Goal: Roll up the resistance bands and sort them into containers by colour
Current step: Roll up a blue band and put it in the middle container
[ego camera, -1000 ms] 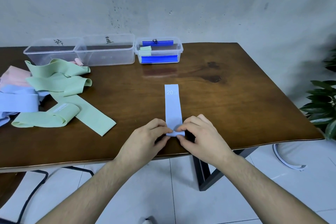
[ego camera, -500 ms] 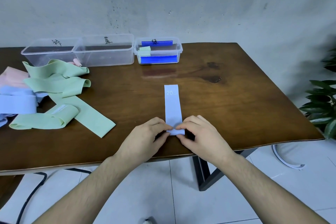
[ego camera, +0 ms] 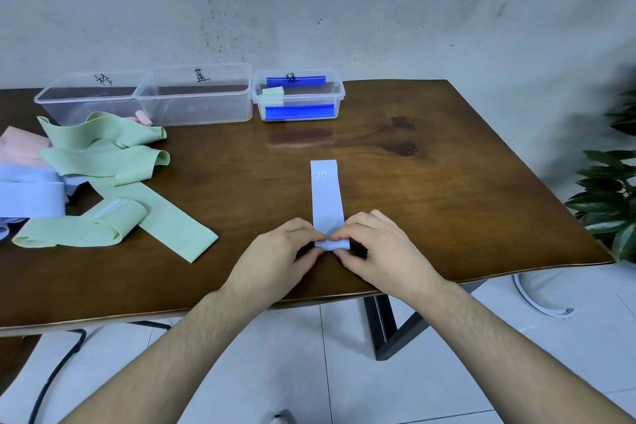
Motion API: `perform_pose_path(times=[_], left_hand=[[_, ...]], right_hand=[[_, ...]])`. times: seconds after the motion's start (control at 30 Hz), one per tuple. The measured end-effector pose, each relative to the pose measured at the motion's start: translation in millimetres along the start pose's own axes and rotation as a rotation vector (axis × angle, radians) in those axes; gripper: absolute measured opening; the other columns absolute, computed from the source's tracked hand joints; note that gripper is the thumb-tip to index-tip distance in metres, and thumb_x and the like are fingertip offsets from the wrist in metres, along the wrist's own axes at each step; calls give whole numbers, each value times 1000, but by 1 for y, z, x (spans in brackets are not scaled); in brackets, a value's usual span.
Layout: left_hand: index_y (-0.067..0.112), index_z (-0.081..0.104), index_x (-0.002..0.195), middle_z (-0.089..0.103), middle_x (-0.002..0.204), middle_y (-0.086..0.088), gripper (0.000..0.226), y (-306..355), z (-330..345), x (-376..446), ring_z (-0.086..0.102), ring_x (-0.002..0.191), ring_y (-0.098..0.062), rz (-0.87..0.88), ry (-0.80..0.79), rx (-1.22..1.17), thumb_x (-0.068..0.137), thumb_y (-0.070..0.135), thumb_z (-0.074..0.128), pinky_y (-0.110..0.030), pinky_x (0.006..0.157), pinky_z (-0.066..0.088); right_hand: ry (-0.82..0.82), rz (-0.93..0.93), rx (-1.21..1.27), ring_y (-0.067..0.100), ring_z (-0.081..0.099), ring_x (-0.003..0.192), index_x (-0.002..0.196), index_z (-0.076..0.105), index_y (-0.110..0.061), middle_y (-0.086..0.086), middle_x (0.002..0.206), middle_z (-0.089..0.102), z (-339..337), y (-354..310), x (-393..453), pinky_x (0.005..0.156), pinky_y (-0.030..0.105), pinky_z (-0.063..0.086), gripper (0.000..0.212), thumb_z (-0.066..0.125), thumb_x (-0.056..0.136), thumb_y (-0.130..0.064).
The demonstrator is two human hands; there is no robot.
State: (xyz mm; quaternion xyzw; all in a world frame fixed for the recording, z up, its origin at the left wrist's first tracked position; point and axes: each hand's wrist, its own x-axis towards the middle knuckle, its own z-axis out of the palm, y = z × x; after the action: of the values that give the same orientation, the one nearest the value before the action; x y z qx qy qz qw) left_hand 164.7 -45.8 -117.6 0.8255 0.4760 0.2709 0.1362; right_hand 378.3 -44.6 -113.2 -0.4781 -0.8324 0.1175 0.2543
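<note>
A: Where is the blue band [ego camera: 326, 198]?

B: Flat on the table [ego camera: 447, 189], near its front edge. The left hand [ego camera: 275, 260] and right hand [ego camera: 385, 251] pinch its rolled near end.

A: Any room around it?

B: Bare wood to the right and behind, up to the boxes [ego camera: 298, 95] at the back edge. Green bands [ego camera: 113, 162] are heaped well to the left.

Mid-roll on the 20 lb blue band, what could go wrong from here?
1. The roll at the near end of the light blue band is pinched only by the fingertips of the left hand and right hand; a slipped grip would likely let it spring open.
2. It sits close to the table edge, so it may drop off.
3. The right container holds a green roll, so this band may get mis-sorted there.
</note>
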Motion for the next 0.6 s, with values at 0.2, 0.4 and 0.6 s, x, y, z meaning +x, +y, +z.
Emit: perform_pose_path(times=[0.2, 0.4, 0.6], left_hand=[[20, 72, 109, 63, 104, 12, 19, 0, 1, -1, 54, 77, -1, 36, 25, 20, 91, 19, 69, -16, 64, 47], [23, 71, 116, 62, 108, 14, 21, -2, -2, 8, 61, 87, -7, -15, -18, 20, 97, 25, 61, -27, 74, 52], [24, 69, 117, 59, 109, 17, 22, -3, -3, 10, 57, 84, -5, -25, -10, 8, 97, 25, 61, -23, 73, 50]], right_hand=[[-23, 14, 21, 9, 50, 93, 112, 74, -27, -14, 103, 64, -1, 2, 5, 87, 27, 45, 22, 71, 91, -29], [17, -2, 0, 9, 50, 96, 114, 73, -26, -15, 106, 62, 0, 3, 5, 88, 27, 46, 24, 72, 91, -27], [-2, 22, 10, 6, 50, 96, 115, 73, -27, -15, 108, 64, -1, 5, 9, 90, 30, 47, 23, 70, 93, -28]])
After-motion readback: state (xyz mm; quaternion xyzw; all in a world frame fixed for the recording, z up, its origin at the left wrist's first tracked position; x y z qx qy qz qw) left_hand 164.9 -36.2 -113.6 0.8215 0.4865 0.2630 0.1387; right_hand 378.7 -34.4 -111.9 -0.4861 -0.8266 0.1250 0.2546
